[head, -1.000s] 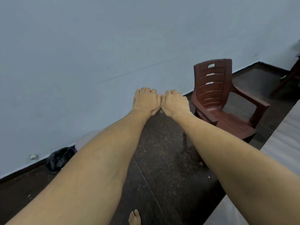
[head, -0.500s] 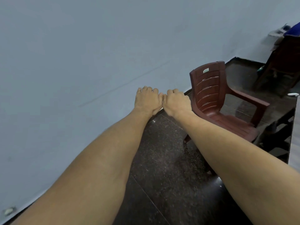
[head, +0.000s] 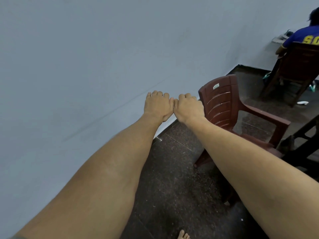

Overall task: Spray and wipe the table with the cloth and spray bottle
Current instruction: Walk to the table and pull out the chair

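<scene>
Both my arms are stretched straight out in front of me. My left hand and my right hand are closed into fists, knuckles up, touching side by side at the thumbs. Neither fist holds anything. No cloth, spray bottle or table top shows in the head view.
A dark red plastic chair stands just right of my fists on the dark speckled floor. A pale blue wall fills the left. A seated person in a blue shirt is at the far right. A dark frame sits right of the chair.
The view has swung to the right: the grey surface at the right edge has left the frame and the seated person has come into view. My fists stay together.
</scene>
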